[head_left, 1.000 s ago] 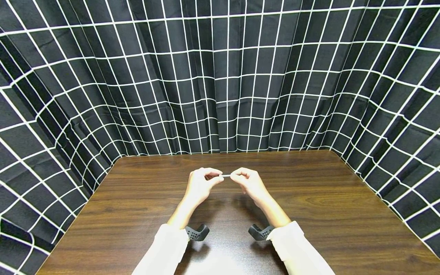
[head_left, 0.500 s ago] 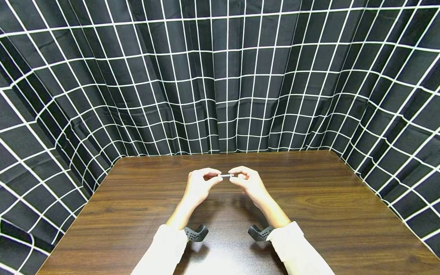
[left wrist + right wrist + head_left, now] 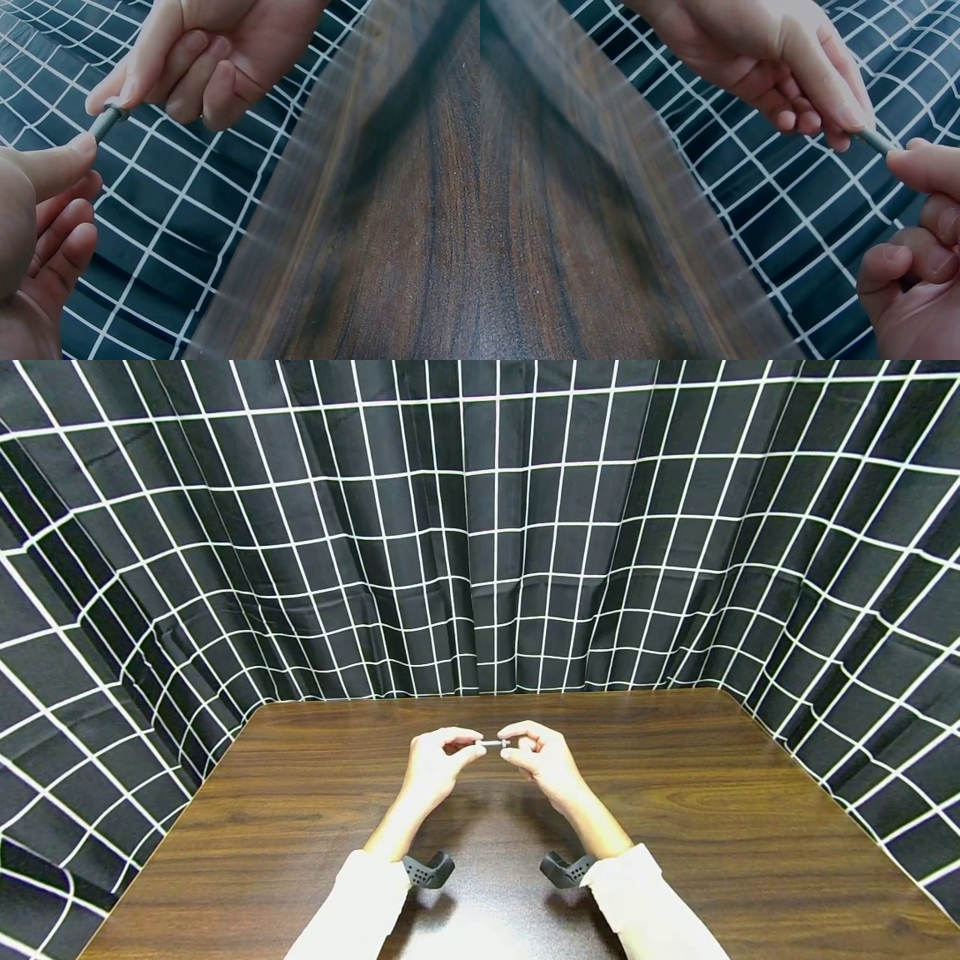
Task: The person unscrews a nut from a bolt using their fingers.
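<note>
A small metal bolt [image 3: 491, 743] is held level between both hands above the table. Its threaded shank [image 3: 106, 124] shows in the left wrist view. The left hand [image 3: 435, 764] pinches the bolt's left end between thumb and fingertips, which partly cover it. Near the other end sits a small nut [image 3: 505, 744], with a short bit of the bolt past it. The right hand [image 3: 546, 758] has its thumb and index fingertip on either side of this nut, seemingly pinching it. Its other fingers are curled in the right wrist view.
Beneath the hands lies a dark brown wooden table [image 3: 315, 777]. A black curtain with a white grid [image 3: 450, 552] hangs behind and along both sides. Each wrist wears a dark band, such as the left band [image 3: 431, 869].
The right thumb and index finger, earlier closed together over the bolt's end, have spread apart a little, bringing the nut into sight. The left hand has hardly moved.
</note>
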The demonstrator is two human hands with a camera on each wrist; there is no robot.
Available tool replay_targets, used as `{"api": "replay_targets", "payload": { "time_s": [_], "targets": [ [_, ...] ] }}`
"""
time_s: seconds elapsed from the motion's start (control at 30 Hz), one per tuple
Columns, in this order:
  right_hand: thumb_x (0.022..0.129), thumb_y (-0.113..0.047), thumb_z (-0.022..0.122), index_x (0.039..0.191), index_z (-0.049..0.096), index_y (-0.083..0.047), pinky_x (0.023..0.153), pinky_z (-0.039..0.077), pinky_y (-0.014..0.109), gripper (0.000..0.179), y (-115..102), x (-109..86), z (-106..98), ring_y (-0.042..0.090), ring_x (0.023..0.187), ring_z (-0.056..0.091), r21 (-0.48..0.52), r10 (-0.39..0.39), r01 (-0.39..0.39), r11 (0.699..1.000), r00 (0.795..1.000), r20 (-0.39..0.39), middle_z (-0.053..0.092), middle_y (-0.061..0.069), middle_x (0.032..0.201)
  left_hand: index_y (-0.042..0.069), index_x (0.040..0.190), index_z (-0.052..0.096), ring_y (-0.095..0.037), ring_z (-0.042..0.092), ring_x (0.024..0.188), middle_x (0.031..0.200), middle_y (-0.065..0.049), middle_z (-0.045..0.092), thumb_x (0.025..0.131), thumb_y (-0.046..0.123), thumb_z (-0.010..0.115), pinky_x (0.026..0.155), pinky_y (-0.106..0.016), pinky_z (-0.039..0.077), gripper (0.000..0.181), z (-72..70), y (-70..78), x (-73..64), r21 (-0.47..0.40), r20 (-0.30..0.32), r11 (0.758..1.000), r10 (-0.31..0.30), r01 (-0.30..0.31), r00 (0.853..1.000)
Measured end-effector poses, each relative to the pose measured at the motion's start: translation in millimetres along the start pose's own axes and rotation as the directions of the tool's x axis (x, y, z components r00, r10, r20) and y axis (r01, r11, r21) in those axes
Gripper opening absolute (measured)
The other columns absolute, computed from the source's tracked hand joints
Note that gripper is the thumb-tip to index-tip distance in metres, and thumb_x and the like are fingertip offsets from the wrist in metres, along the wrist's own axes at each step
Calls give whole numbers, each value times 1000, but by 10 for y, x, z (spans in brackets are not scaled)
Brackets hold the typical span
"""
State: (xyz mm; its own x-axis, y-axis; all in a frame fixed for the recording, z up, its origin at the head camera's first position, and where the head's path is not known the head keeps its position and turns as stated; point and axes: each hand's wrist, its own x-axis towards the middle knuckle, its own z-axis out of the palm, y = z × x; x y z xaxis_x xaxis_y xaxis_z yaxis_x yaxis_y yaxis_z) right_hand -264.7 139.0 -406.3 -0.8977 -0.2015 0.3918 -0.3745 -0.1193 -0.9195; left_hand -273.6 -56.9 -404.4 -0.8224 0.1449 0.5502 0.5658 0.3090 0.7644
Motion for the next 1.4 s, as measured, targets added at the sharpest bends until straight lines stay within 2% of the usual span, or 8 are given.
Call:
{"api": "replay_targets", "payload": {
  "time_s": [0.2, 0.4, 0.53, 0.63, 0.73, 1.0, 1.17, 1.4],
  "targets": [
    [83, 10, 65, 108, 59, 11, 43, 24, 23, 26, -17, 3, 13, 6, 42, 31, 9, -14, 14, 1000, 1000, -7, 36, -6, 54, 8, 93, 76, -9, 63, 66, 82, 3, 72, 80, 11, 80, 61, -25, 51, 15, 2, -14, -2, 0, -3, 1000, 9, -9, 1000],
    [92, -2, 64, 112, 62, 8, 43, 24, 21, 22, -34, 4, 24, 6, 44, 29, -8, 61, -62, 998, 995, -83, 42, -5, 58, 9, 93, 76, -9, 63, 67, 82, 4, 73, 80, 11, 80, 61, -25, 51, 14, 10, -2, -2, 6, -5, 1000, 10, -10, 1000],
    [97, -9, 58, 106, 66, 8, 43, 24, 21, 21, -203, -25, 84, 6, 46, 30, -141, 102, -118, 983, 988, -113, 40, -4, 57, 8, 93, 76, -9, 63, 66, 82, 3, 73, 79, 9, 80, 61, -24, 50, 15, 14, 11, -5, -6, -7, 1000, 16, -16, 1000],
    [98, -9, 55, 96, 65, 12, 45, 23, 21, 24, -341, -51, 145, 6, 47, 29, -244, 105, -133, 961, 987, -123, 34, -5, 54, 7, 93, 76, -9, 63, 67, 82, 2, 73, 78, 7, 80, 62, -24, 51, 15, 14, 18, -8, -12, -7, 1000, 25, -25, 1000],
    [99, -11, 54, 86, 64, 12, 46, 23, 22, 28, -355, -57, 163, 6, 47, 27, -292, 106, -142, 946, 985, -134, 32, -7, 51, 6, 93, 76, -8, 63, 67, 82, 2, 73, 79, 9, 80, 62, -25, 51, 16, 11, 20, -9, 0, -2, 999, 38, -38, 999],
    [98, -20, 57, 75, 65, 5, 45, 21, 23, 35, 2, 18, 59, 8, 46, 26, -332, 90, -137, 933, 984, -153, 33, -8, 49, 7, 93, 76, -9, 63, 67, 83, 1, 73, 79, 9, 80, 61, -24, 50, 15, 16, 8, -7, 1, 10, 1000, 30, -30, 1000],
    [97, -22, 59, 74, 64, 1, 45, 20, 24, 33, 45, 17, 52, 9, 46, 25, -326, 63, -111, 939, 986, -155, 32, -7, 49, 6, 93, 76, -10, 63, 67, 83, 1, 73, 79, 9, 80, 61, -24, 50, 15, 14, 31, -11, -6, 14, 1000, 13, -13, 1000],
    [96, -21, 60, 74, 64, 1, 43, 20, 24, 32, 30, 18, 57, 9, 45, 25, -305, 77, -120, 945, 986, -151, 31, -9, 48, 6, 93, 76, -8, 63, 67, 81, 2, 72, 79, 8, 80, 61, -23, 50, 14, 13, 42, -16, 7, 13, 1000, 0, -1, 1000]
  ]
}}
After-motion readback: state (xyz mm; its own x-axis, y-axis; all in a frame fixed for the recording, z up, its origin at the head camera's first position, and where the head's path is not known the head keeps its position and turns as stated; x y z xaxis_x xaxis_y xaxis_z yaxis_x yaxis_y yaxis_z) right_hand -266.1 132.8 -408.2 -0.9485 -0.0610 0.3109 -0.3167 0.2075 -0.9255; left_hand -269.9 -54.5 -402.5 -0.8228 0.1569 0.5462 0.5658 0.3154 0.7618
